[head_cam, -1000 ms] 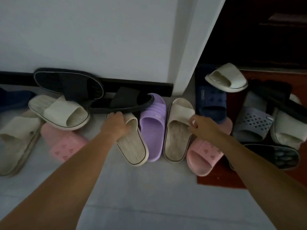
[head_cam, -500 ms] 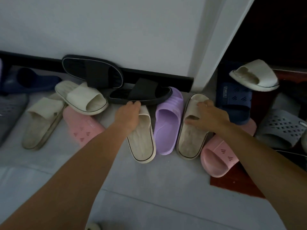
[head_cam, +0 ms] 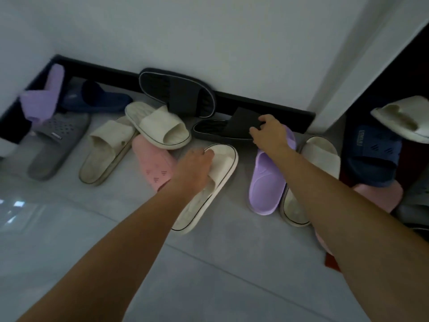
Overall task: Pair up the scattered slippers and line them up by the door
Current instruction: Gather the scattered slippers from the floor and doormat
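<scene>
right hand now grips black slipper, left hand cream slipper.

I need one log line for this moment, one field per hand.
left hand: holds cream slipper | right hand: grips black slipper strap | pairing: not done

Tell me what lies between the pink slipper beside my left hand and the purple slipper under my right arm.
In the head view, a cream slipper lies between the pink slipper and the purple slipper, its strap gripped by the left hand.
</scene>
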Available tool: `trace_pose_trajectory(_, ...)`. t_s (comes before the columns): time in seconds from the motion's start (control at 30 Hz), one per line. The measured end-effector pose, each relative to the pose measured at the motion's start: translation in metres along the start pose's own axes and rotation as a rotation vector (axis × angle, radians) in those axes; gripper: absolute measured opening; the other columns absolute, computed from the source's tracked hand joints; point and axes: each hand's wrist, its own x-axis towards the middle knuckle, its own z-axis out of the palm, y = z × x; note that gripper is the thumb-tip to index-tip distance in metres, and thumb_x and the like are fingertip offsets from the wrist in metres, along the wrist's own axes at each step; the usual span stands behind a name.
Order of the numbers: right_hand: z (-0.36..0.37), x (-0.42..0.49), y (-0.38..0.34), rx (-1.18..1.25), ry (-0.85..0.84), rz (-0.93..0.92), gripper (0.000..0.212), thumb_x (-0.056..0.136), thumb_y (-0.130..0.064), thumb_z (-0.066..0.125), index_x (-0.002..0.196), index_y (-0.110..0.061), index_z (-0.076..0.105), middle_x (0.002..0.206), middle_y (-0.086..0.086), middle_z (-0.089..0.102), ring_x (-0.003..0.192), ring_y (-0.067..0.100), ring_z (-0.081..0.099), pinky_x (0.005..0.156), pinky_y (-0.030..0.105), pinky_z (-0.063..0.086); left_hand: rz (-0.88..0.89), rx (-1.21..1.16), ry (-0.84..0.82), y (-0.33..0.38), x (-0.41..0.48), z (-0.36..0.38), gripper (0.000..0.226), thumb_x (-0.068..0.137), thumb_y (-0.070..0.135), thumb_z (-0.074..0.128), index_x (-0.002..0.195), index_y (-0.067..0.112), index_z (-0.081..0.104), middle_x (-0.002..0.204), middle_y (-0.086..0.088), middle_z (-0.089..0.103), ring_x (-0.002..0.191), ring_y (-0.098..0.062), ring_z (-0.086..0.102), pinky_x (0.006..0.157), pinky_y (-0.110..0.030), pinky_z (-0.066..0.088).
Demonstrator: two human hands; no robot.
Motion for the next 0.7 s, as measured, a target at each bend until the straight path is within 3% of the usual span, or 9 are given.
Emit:
trace_pose_trajectory(0.07,0.014,0.009,-0.005,0.183,-0.096,0.131,0.062,0.084,-0.015,0.064,0.138,-0.007,0.034,0.111,0.020,0.063,0.080,0.026,0.067,0.075,0.033,0.056,-0.005,0.060,0.005,-0.003,-0.009,0.004,0.032,0.079,0.005,0.058,0.108,0.010,0.047,0.106,-0.011,0.054,0.097,-0.029,0.052,0.069,-0.032,0.034)
trace_pose_trajectory(0.13,0.020,0.016,-0.004,0.220,-0.099,0.172,0.070,0.081,-0.011,0.066,0.140,-0.007,0.030,0.113,0.022,0.061,0.085,0.029,0.067,0.077,0.036,0.056,0.051,0.126,0.009,-0.002,-0.017,0.008,0.032,0.081,0.006,0.057,0.111,0.010,0.045,0.107,-0.009,0.053,0.098,-0.027,0.052,0.067,-0.032,0.034)
trace_pose_trajectory(0.2,0.021,0.019,0.001,0.195,-0.061,0.150,0.068,0.081,-0.010,0.066,0.139,-0.007,0.031,0.109,0.020,0.062,0.083,0.030,0.068,0.075,0.036,0.055,0.147,0.155,-0.019,0.002,-0.027,0.015,0.029,0.084,0.008,0.053,0.111,0.011,0.043,0.107,-0.007,0.051,0.098,-0.025,0.052,0.061,-0.032,0.036)
trace_pose_trajectory(0.3,0.013,0.015,0.008,0.136,-0.047,0.120,0.057,0.083,-0.014,0.063,0.135,-0.009,0.040,0.088,0.007,0.063,0.060,0.019,0.064,0.067,0.035,0.056,0.179,0.178,-0.023,0.004,-0.037,0.025,0.030,0.087,0.018,0.053,0.115,0.013,0.043,0.109,-0.006,0.049,0.100,-0.025,0.052,0.053,-0.031,0.033)
trace_pose_trajectory(0.4,-0.015,0.012,0.018,0.102,-0.017,0.098,0.042,0.084,-0.016,0.062,0.124,-0.006,0.053,0.086,0.008,0.065,0.065,0.026,0.066,0.083,0.044,0.056,0.098,0.156,-0.113,-0.004,-0.029,0.029,0.052,0.085,0.023,0.059,0.130,0.015,0.034,0.126,-0.007,0.043,0.111,-0.028,0.046,0.076,-0.040,0.049)
trace_pose_trajectory(0.5,-0.056,0.006,0.034,0.019,0.043,0.099,0.037,0.084,-0.019,0.061,0.119,-0.006,0.057,0.093,0.017,0.069,0.072,0.028,0.066,0.086,0.043,0.055,0.058,0.189,-0.177,-0.011,-0.013,0.031,0.071,0.087,0.020,0.056,0.145,0.020,0.016,0.145,-0.004,0.030,0.122,-0.029,0.041,0.091,-0.045,0.047)
trace_pose_trajectory(0.6,-0.106,-0.003,0.059,-0.051,0.044,0.121,0.034,0.085,-0.024,0.062,0.116,-0.010,0.059,0.101,0.009,0.064,0.076,0.023,0.066,0.076,0.034,0.056,0.079,0.182,-0.234,-0.012,0.005,0.027,0.074,0.087,0.021,0.056,0.148,0.022,0.013,0.150,-0.003,0.027,0.128,-0.029,0.039,0.096,-0.047,0.045)
trace_pose_trajectory(0.67,-0.138,-0.012,0.079,-0.171,0.048,0.126,0.021,0.086,-0.025,0.060,0.103,-0.013,0.063,0.101,0.010,0.064,0.074,0.024,0.066,0.064,0.028,0.050,0.114,0.219,-0.284,-0.009,0.014,0.025,0.077,0.082,0.032,0.063,0.145,0.023,0.020,0.145,-0.002,0.033,0.128,-0.028,0.038,0.097,-0.046,0.045)
trace_pose_trajectory(0.7,-0.152,-0.016,0.090,-0.223,0.059,0.139,0.017,0.087,-0.025,0.058,0.096,-0.012,0.064,0.098,0.011,0.066,0.079,0.027,0.067,0.067,0.029,0.050,0.125,0.250,-0.294,-0.008,0.016,0.025,0.079,0.076,0.039,0.066,0.142,0.024,0.025,0.141,-0.002,0.035,0.127,-0.027,0.038,0.097,-0.045,0.045)
